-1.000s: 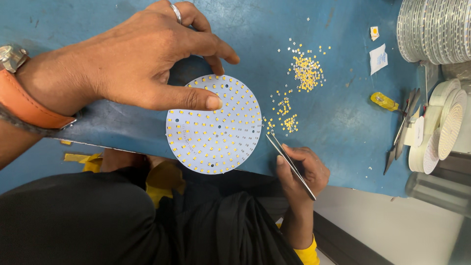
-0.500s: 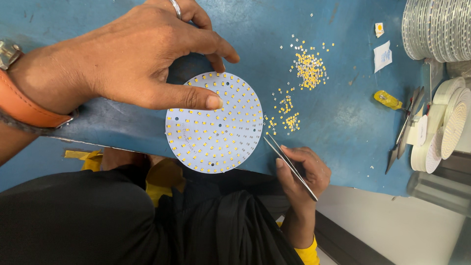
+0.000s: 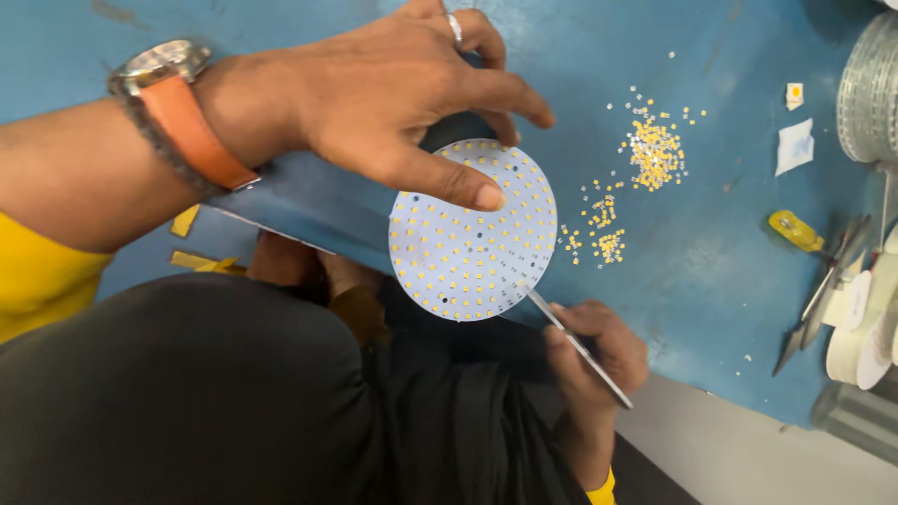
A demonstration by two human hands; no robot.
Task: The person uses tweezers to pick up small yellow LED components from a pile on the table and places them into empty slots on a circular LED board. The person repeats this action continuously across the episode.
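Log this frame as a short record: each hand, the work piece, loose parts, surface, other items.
left hand: thumb and fingers pinning the disc, ring and orange-strapped watch worn
right hand: holding tweezers, tip at the disc's lower right edge
disc: round white board dotted with yellow chips, overhanging the table edge
chips: loose yellow piles right of disc
table: blue
far right: tape rolls

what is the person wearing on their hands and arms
The left hand has a silver ring on one finger, and its wrist carries a silver watch on an orange strap, beside a dark braided band. The right hand is bare of rings. Both arms show yellow sleeves.
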